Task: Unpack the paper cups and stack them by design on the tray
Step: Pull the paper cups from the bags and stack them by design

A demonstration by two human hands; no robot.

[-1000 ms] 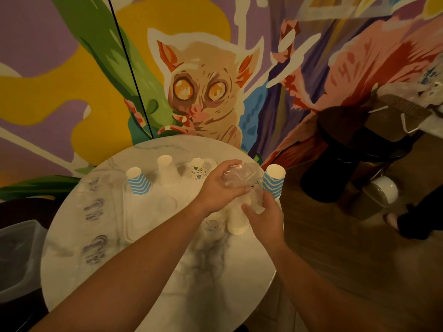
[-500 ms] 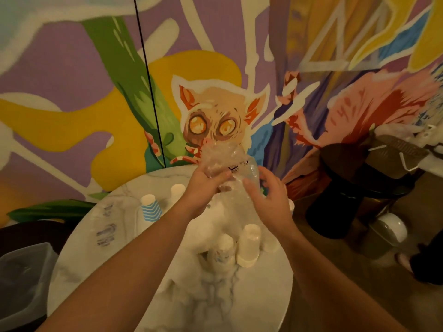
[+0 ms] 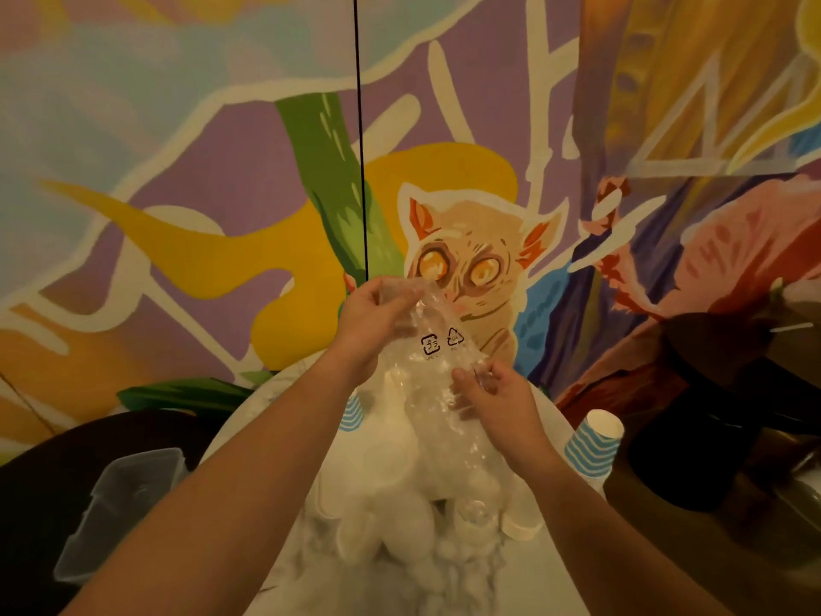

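Note:
A clear plastic bag (image 3: 437, 384) with printed recycling marks hangs in front of me over the round marble table (image 3: 524, 580). My left hand (image 3: 377, 322) grips its top end high up. My right hand (image 3: 493, 397) pinches its side lower down. Through and below the bag I see several white paper cups (image 3: 522, 524) upside down on the table, blurred. One blue-striped cup (image 3: 593, 446) stands at the table's right edge, and part of another blue-striped cup (image 3: 352, 415) shows behind my left forearm. The tray is hidden.
A clear plastic bin (image 3: 120, 509) stands low at the left beside the table. A dark round stool or bin (image 3: 711, 420) stands at the right. The painted mural wall (image 3: 222, 193) rises close behind the table.
Both hands have lifted the plastic bag up off the cups, from table height to in front of the mural. The view has tilted upward, and the cups stay on the table.

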